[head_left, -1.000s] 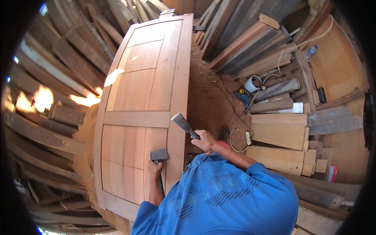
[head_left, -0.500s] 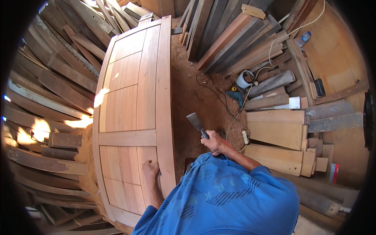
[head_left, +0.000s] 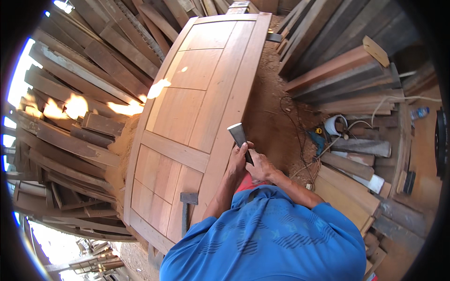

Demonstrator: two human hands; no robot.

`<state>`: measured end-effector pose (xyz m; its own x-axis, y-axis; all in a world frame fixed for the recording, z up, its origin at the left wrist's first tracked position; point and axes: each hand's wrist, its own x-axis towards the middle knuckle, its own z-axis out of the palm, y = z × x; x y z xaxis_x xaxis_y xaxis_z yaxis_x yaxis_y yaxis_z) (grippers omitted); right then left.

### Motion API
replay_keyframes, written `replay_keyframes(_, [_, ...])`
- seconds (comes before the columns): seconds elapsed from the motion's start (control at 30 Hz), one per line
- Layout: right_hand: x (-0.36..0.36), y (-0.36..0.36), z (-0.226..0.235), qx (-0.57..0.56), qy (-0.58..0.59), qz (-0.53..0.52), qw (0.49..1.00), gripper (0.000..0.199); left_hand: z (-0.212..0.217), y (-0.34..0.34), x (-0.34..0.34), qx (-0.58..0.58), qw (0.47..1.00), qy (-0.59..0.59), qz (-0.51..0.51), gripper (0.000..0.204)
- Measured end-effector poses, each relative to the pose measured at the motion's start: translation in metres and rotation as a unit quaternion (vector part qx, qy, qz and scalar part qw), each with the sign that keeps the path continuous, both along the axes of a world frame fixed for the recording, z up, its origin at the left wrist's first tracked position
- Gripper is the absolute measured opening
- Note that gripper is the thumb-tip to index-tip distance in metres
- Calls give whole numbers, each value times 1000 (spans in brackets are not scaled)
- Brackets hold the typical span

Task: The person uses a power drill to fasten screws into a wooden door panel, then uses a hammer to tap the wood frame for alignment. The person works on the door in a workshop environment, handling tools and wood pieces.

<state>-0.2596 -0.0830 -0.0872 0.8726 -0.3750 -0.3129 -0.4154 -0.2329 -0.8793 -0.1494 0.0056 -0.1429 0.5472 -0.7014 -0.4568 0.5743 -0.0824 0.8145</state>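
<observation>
A broad, flat metal chisel with a dark handle points up and away from me, just off the right edge of a wooden panel door. My right hand is closed round its handle. Against the lower part of the blade, the fingers of my left hand are closed on the same chisel. On the near part of the door lies a hammer, its grey head away from me and its handle partly hidden by my sleeve.
Stacked old boards crowd the left side, next to a heap of sawdust. Beams lean at the far right. On the floor are a white bucket, a teal power tool and loose cables.
My left hand has moved from the door up to the chisel, and the hammer now shows on the door. The view has turned, shifting the scene.
</observation>
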Motion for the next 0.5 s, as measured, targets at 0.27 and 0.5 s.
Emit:
replay_keyframes(0.27, [9, -114, -48, -77, 61, -48, 994, 50, -94, -29, 169, 305, 938, -148, -78, 40])
replay_keyframes(0.5, [-80, -207, -159, -131, 211, -217, 944, 29, -84, -53, 237, 472, 734, -453, -184, 52])
